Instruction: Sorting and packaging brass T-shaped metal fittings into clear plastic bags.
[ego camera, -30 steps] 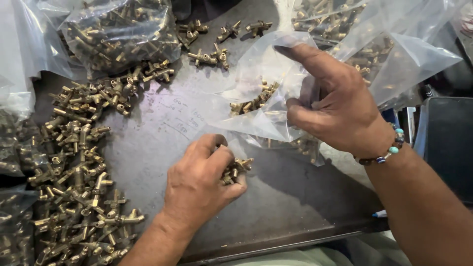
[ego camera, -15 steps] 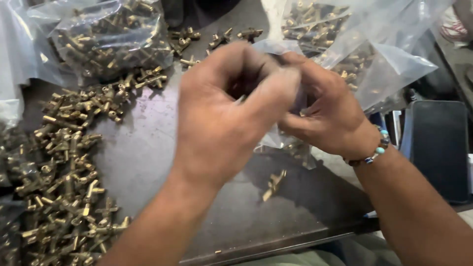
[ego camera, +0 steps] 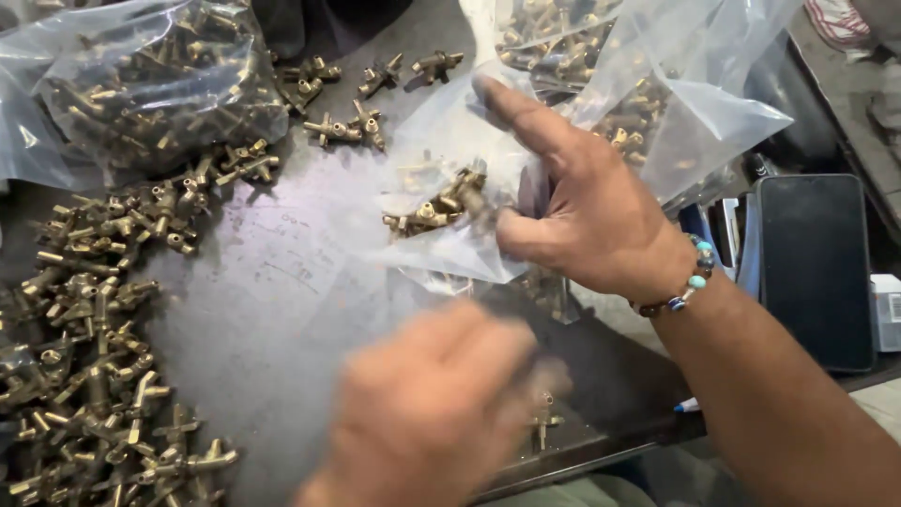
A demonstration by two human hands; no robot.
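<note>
— So, what did the right hand (ego camera: pixel 591 221) have?

— It held a small clear plastic bag (ego camera: pixel 441 178) up off the table (ego camera: pixel 282 310). The thumb pinched the bag's near edge while the forefinger stretched out straight along its top, the other fingers curled behind the film. Inside the bag lay a few brass fittings (ego camera: pixel 436 208), just left of the thumb tip.

— And the left hand (ego camera: pixel 432 404)?

— Blurred, low over the table's near edge. Its fingers looked bent and close together, but I could not tell whether they held anything. A single brass fitting (ego camera: pixel 542 421) lay on the table just beside its fingertips, on the right.

— What else was around?

— A loose heap of brass fittings (ego camera: pixel 94 357) spread down the left side, a full bag of fittings (ego camera: pixel 160 84) at the top left, another filled bag (ego camera: pixel 648 84) behind the right hand, and a dark phone (ego camera: pixel 815 268) to the right. The right wrist wore a beaded bracelet (ego camera: pixel 680 291).
</note>
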